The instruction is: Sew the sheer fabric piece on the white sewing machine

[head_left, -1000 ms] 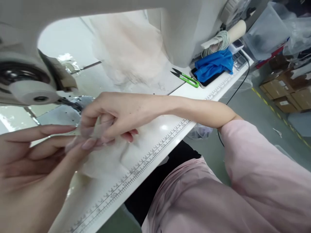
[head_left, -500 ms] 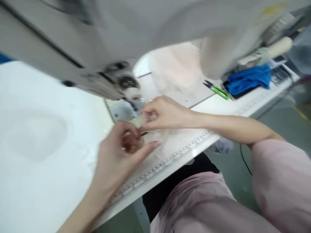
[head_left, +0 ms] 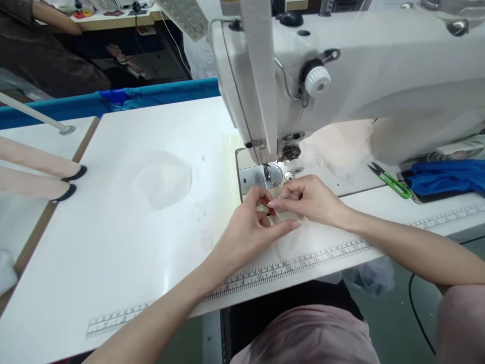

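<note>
Both my hands meet just in front of the needle area of a white sewing machine (head_left: 341, 65). My right hand (head_left: 312, 199) is closed in a pinch on a thin, pale, see-through piece of fabric (head_left: 281, 214). My left hand (head_left: 252, 222) has its fingers curled in at the same piece, with the thumb stretched out over the table. Much of the piece is hidden by my fingers, and a small dark bit shows between the hands. The presser foot (head_left: 267, 174) stands right behind my fingertips, over the metal needle plate (head_left: 250, 177).
Green thread snips (head_left: 394, 183) lie right of the machine bed, beside a blue cloth (head_left: 450, 176). Pale sheer fabric (head_left: 341, 146) lies behind the needle. A ruler strip (head_left: 280, 270) runs along the front edge. Two pale dark-tipped strips (head_left: 38, 174) lie left; a co-worker's arm (head_left: 56, 17) is beyond.
My view has swung up and left and become sharper, showing more of the machine and table. Both hands keep nearly the same pose at the fabric in front of the needle.
</note>
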Motion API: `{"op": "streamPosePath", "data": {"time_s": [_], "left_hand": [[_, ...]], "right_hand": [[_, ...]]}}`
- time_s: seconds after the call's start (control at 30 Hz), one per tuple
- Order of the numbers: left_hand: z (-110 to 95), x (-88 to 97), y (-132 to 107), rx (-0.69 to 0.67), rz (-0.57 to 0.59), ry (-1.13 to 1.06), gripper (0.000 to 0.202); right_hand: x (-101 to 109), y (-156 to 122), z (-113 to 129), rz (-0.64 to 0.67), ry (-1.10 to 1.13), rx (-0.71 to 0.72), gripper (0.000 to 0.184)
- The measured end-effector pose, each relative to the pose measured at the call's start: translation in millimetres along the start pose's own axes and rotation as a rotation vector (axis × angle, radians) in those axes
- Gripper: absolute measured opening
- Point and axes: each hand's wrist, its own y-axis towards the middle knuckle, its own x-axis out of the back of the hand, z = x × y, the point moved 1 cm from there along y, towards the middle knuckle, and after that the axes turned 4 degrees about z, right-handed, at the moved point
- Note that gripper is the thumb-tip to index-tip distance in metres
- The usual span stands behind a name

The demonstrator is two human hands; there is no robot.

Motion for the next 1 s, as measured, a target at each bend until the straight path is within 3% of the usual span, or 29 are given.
{"op": "streamPosePath", "data": {"time_s": [0.1, 0.23, 0.37, 0.5, 0.63, 0.73, 0.8, 1.0], "left_hand": [[1.8, -3.1, 0.1, -0.051, -0.028, -0.029, 0.036], [4.3, 6.4, 0.9, -0.091, 0.045, -0.047, 0.019], [4.8, 17.3, 2.7, -0.055, 0.041, -0.066, 0.02], [2.4, 18.8, 4.0, 0.019, 0.132, -0.221, 0.015], [1.4, 18.5, 3.3, -0.013, 0.146, -0.291, 0.012], [4.5, 18.4, 0.8, -0.066, 0.122, -0.186, 0.015], [6.9, 18.1, -1.1, -0.125, 0.041, -0.036, 0.012], [11.5, 18.5, -2.1, -0.282, -0.181, 0.436, 0.005]], "right_hand": [[-2.8, -1.5, 1.7, 0.035, 0.09, -0.016, 0.033], [-0.5, -2.3, 3.0, 0.053, 0.121, -0.069, 0.034], [3.1, -2.2, 5.1, 0.073, 0.108, -0.089, 0.033], [3.2, -2.5, 5.3, 0.067, 0.09, -0.084, 0.031], [4.3, -2.8, 3.7, 0.081, 0.09, -0.07, 0.025], [6.3, -4.1, 4.3, 0.141, 0.084, -0.022, 0.016], [7.5, -5.6, 5.0, 0.133, 0.03, 0.014, 0.012], [4.5, -8.3, 0.7, -0.055, -0.305, 0.268, 0.013]]}}
